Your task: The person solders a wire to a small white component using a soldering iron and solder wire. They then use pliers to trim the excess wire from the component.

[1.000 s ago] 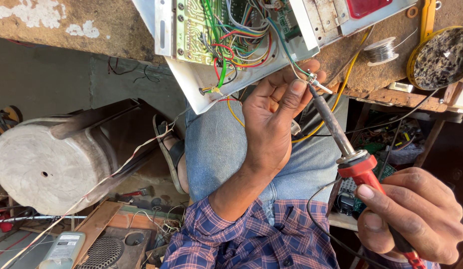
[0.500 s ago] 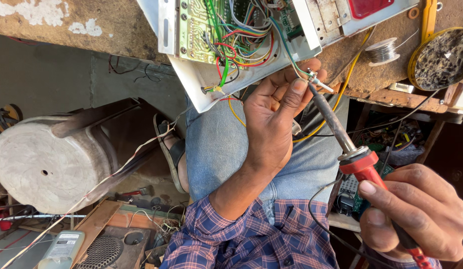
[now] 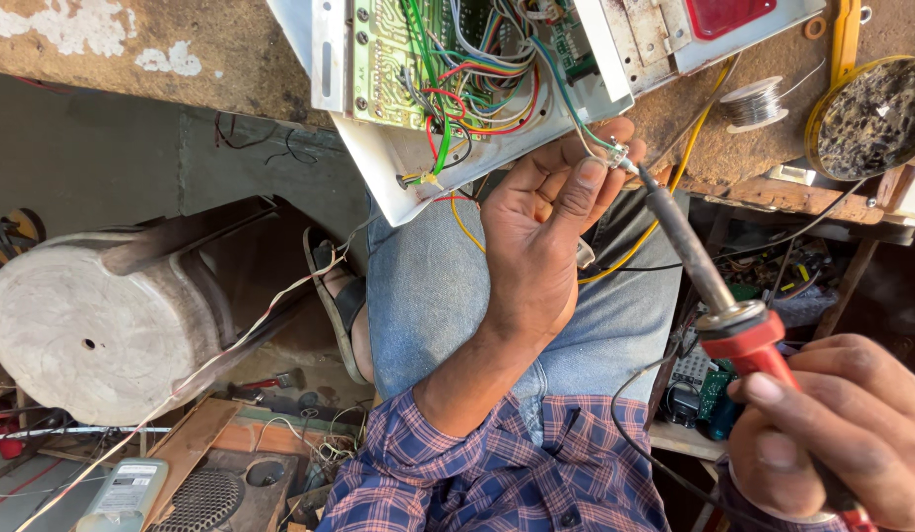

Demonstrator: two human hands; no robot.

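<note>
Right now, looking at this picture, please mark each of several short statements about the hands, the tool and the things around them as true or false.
1. The right hand holds a soldering iron by its red handle. True.
2. The left hand lies flat on the blue jeans. False: it is raised, its fingers pinching a small part at the iron's tip.
3. A coil of solder wire lies on the workbench. True.
4. The open device shows no wiring. False: many coloured wires run over its green circuit board.
5. The person wears a plain white sleeve. False: the sleeve is plaid.
</note>
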